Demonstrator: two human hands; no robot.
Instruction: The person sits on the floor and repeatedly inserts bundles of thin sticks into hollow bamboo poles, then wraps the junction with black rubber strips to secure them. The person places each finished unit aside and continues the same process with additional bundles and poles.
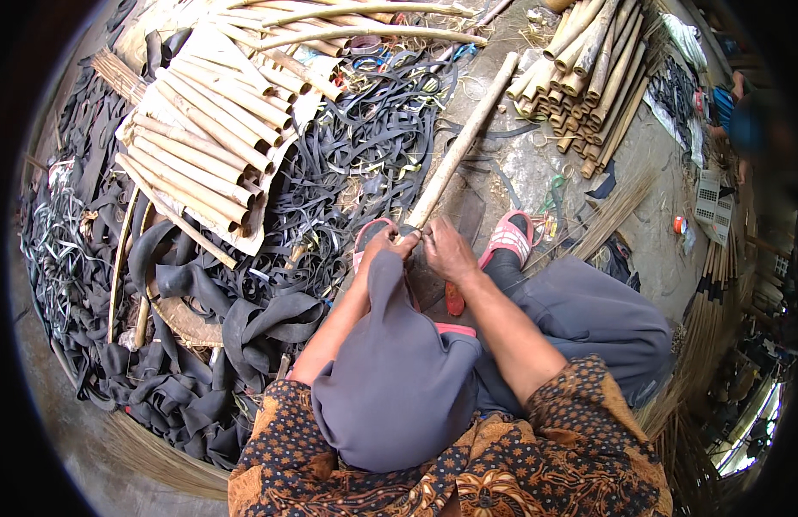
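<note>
A long pale bamboo pole [464, 142] slants from the far floor down to my hands, its near end lying between my feet. Close against that end, my left hand [392, 244] has its fingers closed in a pinch. My right hand [448, 250] is pinched closed just beside it, the two sets of fingertips almost meeting. Something small and dark shows at the pole's end between them; my fingers hide most of it. Under my right hand, near my feet, lies a red-orange object [453, 299] whose kind I cannot make out.
Tangled black rubber strips [364, 138] cover the floor ahead left, with wider black rubber pieces [265, 332] nearer me. Cut bamboo tubes [201, 164] lie in a row on a pale sheet. Another bamboo stack [580, 86] sits far right. Thin sticks [713, 319] lie along the right.
</note>
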